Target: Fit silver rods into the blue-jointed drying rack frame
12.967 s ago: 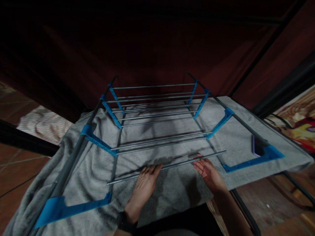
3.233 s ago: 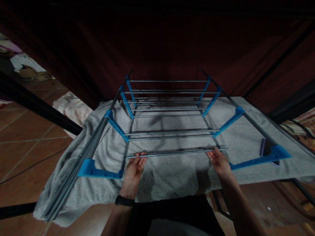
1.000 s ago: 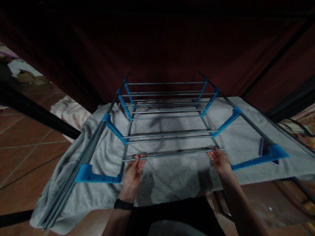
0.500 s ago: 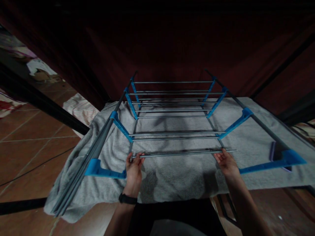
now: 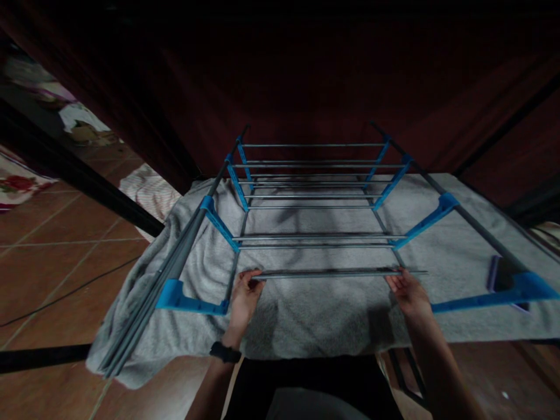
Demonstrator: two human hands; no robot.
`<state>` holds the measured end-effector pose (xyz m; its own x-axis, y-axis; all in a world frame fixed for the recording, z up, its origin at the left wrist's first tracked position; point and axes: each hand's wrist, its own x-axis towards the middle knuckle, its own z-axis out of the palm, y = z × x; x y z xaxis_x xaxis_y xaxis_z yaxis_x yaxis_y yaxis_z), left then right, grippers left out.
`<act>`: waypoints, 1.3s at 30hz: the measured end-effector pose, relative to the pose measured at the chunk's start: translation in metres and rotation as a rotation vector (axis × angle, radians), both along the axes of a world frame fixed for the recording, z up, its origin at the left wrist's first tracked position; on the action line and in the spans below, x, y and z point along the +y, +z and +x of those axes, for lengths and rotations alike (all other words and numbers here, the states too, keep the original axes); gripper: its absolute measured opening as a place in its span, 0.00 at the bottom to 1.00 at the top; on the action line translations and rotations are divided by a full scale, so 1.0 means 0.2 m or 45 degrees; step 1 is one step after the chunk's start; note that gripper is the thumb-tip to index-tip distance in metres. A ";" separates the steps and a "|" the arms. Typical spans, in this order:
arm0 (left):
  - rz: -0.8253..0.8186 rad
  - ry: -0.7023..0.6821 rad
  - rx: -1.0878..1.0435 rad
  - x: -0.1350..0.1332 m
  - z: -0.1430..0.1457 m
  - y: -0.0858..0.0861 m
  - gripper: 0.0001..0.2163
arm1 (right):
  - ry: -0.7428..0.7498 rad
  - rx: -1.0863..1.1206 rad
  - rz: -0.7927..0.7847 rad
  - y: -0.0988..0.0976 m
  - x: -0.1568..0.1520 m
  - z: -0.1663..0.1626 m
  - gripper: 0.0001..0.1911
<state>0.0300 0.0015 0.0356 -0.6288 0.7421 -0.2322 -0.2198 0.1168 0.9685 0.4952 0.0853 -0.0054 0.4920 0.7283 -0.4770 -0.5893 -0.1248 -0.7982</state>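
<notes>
A thin grey metal rod (image 5: pixel 321 274) lies level between my two hands. My left hand (image 5: pixel 245 294) pinches it at its left end, and my right hand (image 5: pixel 409 291) grips it a little short of the right end, which sticks out past the fingers. Beyond it stands a rack frame (image 5: pixel 312 237) of grey tubes joined by blue plastic brackets, with several crossbars fitted. The nearest left bracket (image 5: pixel 188 301) is beside my left hand. The nearest right bracket (image 5: pixel 490 297) reaches toward my right wrist. Neither bracket has a crossbar in it.
A grey blanket (image 5: pixel 306 326) covers the surface under the frame. Several loose rods (image 5: pixel 144 315) lie along its left side. A dark phone-like object (image 5: pixel 503 277) rests near the right bracket. Black posts (image 5: pixel 87 169) and a dark red curtain (image 5: pixel 306 81) surround the place.
My left hand has shifted right along with the rod and turned its fingers more around the end. My right hand stays on the rod. The whole view has shifted slightly.
</notes>
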 end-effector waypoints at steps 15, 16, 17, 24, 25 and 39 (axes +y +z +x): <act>0.064 -0.250 0.138 -0.03 0.09 0.09 0.18 | 0.090 0.001 0.071 -0.03 0.00 -0.01 0.07; 0.088 -0.274 0.172 -0.03 0.10 0.08 0.18 | 0.094 -0.004 0.075 -0.03 0.00 -0.01 0.07; 0.104 -0.300 0.204 -0.03 0.11 0.08 0.18 | 0.096 -0.009 0.073 -0.04 0.00 -0.01 0.08; 0.020 -0.280 0.095 -0.03 0.14 0.10 0.16 | 0.032 0.003 0.011 -0.06 0.01 -0.01 0.09; -0.011 -0.333 0.193 -0.03 0.14 0.10 0.15 | 0.022 0.001 0.000 -0.06 0.01 0.00 0.10; -0.273 -1.042 2.130 -0.07 0.10 0.01 0.26 | 0.083 0.028 0.081 -0.08 -0.01 0.01 0.08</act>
<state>0.0494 -0.0120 0.0381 0.1753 0.9832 0.0503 0.9828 -0.1778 0.0509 0.4973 0.0836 -0.0215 0.4326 0.7877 -0.4386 -0.5988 -0.1126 -0.7929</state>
